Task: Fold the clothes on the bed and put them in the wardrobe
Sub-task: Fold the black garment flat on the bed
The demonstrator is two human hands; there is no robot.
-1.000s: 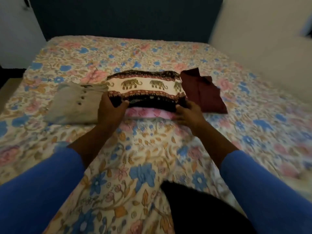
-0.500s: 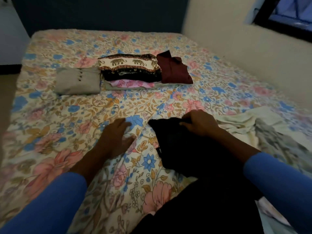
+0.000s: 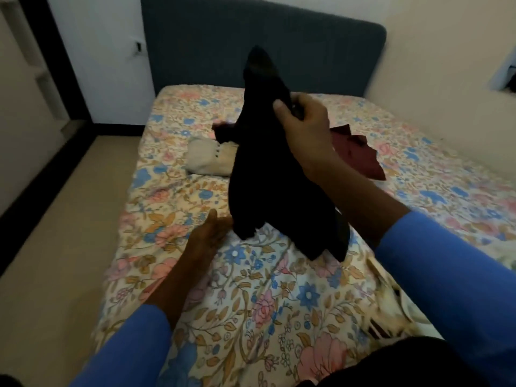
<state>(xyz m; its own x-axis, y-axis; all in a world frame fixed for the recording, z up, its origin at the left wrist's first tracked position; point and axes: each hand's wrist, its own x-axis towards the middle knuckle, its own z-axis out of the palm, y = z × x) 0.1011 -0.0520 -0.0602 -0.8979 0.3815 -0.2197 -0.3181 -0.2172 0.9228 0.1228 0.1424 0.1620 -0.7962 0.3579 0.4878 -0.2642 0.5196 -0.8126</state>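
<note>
**A black cloth is held up over the bed**

The black cloth is pinched near its top by the right hand. The thumb and fingers are closed tight on it. It is held high so that it can hang down and open out by its own weight. That way its shape can be seen before it is folded. Its bottom end hangs very close to the bed; whether it touches cannot be told.

The left hand is kept open, with the fingers straight, low down beside the bottom of the cloth. Nothing is held in it. It is likely put there so that a loose end can be caught and the cloth pulled flat.

Farther up the bed, a tan folded cloth and a dark red cloth are laid in a row. The space between them is hidden by the black cloth. They are likely kept up there so that room is left for folding. The wardrobe is not seen. Much of the job is judged to be left.
</note>
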